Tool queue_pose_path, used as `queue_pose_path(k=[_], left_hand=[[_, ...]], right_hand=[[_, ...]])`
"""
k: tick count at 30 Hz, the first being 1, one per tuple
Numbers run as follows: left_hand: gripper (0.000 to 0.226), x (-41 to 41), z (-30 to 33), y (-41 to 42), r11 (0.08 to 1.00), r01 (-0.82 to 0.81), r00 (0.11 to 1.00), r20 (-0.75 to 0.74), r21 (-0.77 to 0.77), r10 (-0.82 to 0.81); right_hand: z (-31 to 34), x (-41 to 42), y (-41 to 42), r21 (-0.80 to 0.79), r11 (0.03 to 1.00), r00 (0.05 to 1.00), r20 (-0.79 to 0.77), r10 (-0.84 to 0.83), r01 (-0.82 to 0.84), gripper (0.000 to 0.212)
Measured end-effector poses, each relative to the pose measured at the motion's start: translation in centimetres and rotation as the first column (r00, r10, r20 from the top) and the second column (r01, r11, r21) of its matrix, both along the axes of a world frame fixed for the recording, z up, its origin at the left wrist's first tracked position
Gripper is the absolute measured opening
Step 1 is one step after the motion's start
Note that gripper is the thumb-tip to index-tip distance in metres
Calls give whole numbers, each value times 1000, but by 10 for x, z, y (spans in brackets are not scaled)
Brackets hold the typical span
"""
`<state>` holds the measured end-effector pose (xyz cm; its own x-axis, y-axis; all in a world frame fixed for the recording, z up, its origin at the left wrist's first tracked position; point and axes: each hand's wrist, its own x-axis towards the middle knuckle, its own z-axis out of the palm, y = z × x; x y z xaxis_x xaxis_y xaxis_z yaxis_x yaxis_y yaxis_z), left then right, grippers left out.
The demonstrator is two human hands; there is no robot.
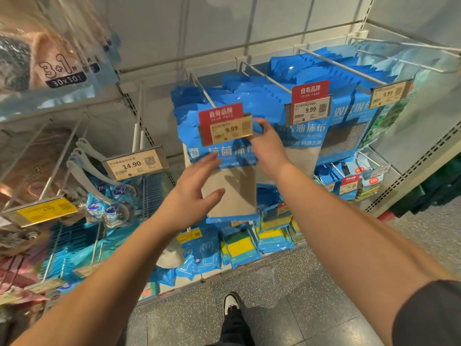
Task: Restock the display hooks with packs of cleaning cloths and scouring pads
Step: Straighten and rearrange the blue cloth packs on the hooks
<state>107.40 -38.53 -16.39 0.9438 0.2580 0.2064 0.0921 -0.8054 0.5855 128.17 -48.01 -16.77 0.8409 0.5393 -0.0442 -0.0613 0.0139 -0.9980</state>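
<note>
Cloth pack (224, 181), blue with grey window: front of row on centre hook (202, 89), behind 9.99 price tag (228, 132). Right hand (268, 146) pinching pack's top right edge beside tag. Left hand (197, 193) open, fingers spread, against pack's lower left. Sponge packs (239, 248) below; 14.90 tag (136, 164) at left.

Both bare forearms reach forward, left hand (197, 193) with fingers spread, right hand (268, 146) with fingers curled.
</note>
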Motion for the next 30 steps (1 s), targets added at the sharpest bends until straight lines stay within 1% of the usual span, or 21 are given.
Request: queue_pose_path(k=[1, 3, 5, 6, 8, 10, 12, 14, 15, 17, 18, 20, 21, 23, 25, 27, 28, 30], left_hand=[[62, 0, -16, 3, 1000, -29, 997, -67, 12, 30], [55, 3, -43, 13, 983, -183, 973, -143, 0, 181], [55, 11, -59, 28, 921, -383, 912, -189, -70, 365], [57, 16, -64, 37, 892, -442, 884, -214, -94, 415], [68, 27, -75, 49, 871, -476, 857, -287, -122, 429], [76, 36, -86, 55, 855, -484, 855, -312, -188, 415], [78, 42, -95, 55, 823, -486, 867, -278, -294, 413], [86, 47, -102, 59, 801, -465, 885, -170, -378, 434], [92, 49, -103, 64, 805, -437, 895, -105, -401, 434], [102, 53, -102, 83, 828, -355, 926, -43, -434, 375], [103, 56, -99, 93, 830, -311, 944, -49, -463, 327], [107, 62, -97, 108, 805, -249, 967, -94, -538, 236], [110, 65, -97, 114, 790, -232, 973, -126, -568, 196], [115, 70, -105, 126, 779, -249, 968, -179, -575, 178], [108, 74, -114, 135, 774, -281, 959, -191, -568, 208], [92, 76, -114, 129, 780, -325, 945, -201, -535, 256], [83, 76, -109, 118, 780, -310, 951, -188, -543, 246], [72, 77, -98, 91, 816, -196, 980, -134, -544, 146]], right_hand=[[-3, -1, -1, -26, 999, 999, 44, -28, 29, 28], [-13, -10, -8, -37, 995, 990, 110, -93, 98, 33], [-38, -24, -18, -19, 989, 985, 97, -145, 147, 40], [-54, -32, -22, -30, 989, 987, 72, -142, 145, 45], [-86, -49, -28, -155, 980, 992, 31, -119, 123, 51], [-111, -59, -26, -280, 950, 991, 33, -131, 135, 50], [-122, -58, -18, -338, 930, 989, 27, -146, 146, 51], [-123, -50, -8, -385, 915, 990, -12, -138, 123, 51], [-124, -45, -3, -403, 908, 991, -22, -136, 115, 51], [-126, -39, 4, -424, 900, 992, -27, -126, 103, 52], [-127, -38, 5, -425, 900, 992, -29, -122, 98, 53], [-130, -38, 9, -415, 905, 991, -44, -124, 95, 50], [-133, -38, 11, -406, 909, 991, -50, -123, 93, 47], [-131, -36, 18, -400, 912, 991, -58, -119, 86, 38], [-128, -31, 28, -399, 913, 990, -74, -121, 82, 35], [-121, -25, 37, -388, 918, 988, -83, -128, 86, 30], [-118, -21, 40, -385, 918, 989, -75, -131, 93, 27], [-113, -13, 45, -406, 909, 990, -49, -131, 100, 29]])
